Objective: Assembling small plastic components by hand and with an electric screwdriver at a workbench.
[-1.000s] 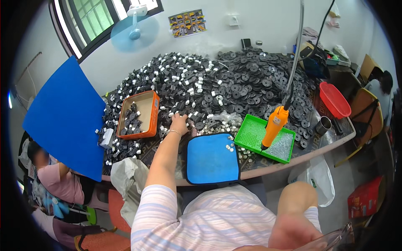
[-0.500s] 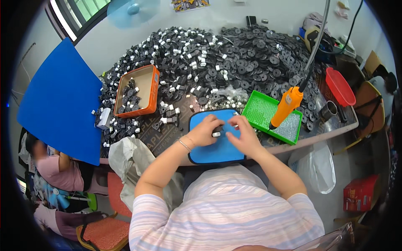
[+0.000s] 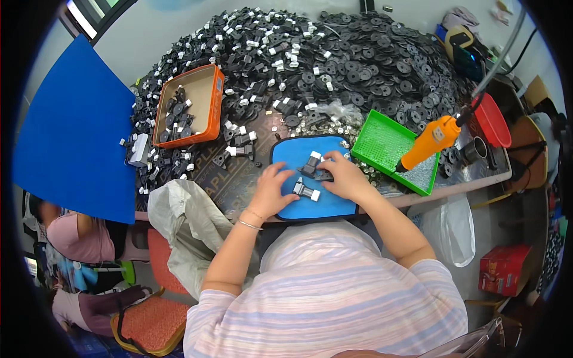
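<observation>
A blue mat with a dark edge lies at the table's front. On it rests a black plastic part with a white end. My left hand is beside that part, fingers spread, its thumb close to the piece. A second black part with a white tip is on the mat just above. At its right my right hand has thumb and fingers curled around a dark plastic piece, partly hidden by the fingers. Whether this piece joins the white-tipped part I cannot tell.
A green tray of small metal pieces is at right, under a hanging orange electric screwdriver. An orange tin holds black parts. A large heap of black parts and discs covers the back. A red basket sits far right.
My hands have moved apart, the left one opening and shifting left. Two white-ended parts now show on the mat between them. The whole view has tilted downward slightly.
</observation>
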A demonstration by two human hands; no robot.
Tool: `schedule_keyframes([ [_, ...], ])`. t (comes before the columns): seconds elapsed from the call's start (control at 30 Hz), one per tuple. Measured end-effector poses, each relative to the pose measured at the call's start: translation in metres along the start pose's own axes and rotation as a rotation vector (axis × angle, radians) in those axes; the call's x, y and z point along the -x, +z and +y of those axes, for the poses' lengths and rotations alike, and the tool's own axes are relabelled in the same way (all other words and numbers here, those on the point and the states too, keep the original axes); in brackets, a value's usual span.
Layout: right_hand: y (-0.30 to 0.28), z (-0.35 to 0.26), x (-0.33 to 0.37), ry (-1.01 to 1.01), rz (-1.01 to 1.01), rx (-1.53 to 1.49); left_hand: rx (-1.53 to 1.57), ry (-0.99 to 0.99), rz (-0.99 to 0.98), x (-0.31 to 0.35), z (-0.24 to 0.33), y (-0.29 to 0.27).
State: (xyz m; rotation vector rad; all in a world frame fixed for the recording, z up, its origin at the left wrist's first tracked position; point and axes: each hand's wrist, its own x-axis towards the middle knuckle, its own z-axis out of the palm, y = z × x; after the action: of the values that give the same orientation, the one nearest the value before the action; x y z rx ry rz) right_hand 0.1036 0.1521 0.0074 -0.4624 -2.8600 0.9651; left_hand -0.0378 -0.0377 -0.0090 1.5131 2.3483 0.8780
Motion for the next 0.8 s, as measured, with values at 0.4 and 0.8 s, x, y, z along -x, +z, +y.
schedule_keyframes([
  [0.4,-0.027,-0.021,-0.015,-0.15,-0.052,0.259,0.545,-0.291,-0.084,0.006,-0.014,-0.004],
  [0.8,-0.022,-0.015,-0.064,-0.037,-0.165,-0.094,0.249,-0.542,-0.333,-0.036,-0.005,-0.019],
])
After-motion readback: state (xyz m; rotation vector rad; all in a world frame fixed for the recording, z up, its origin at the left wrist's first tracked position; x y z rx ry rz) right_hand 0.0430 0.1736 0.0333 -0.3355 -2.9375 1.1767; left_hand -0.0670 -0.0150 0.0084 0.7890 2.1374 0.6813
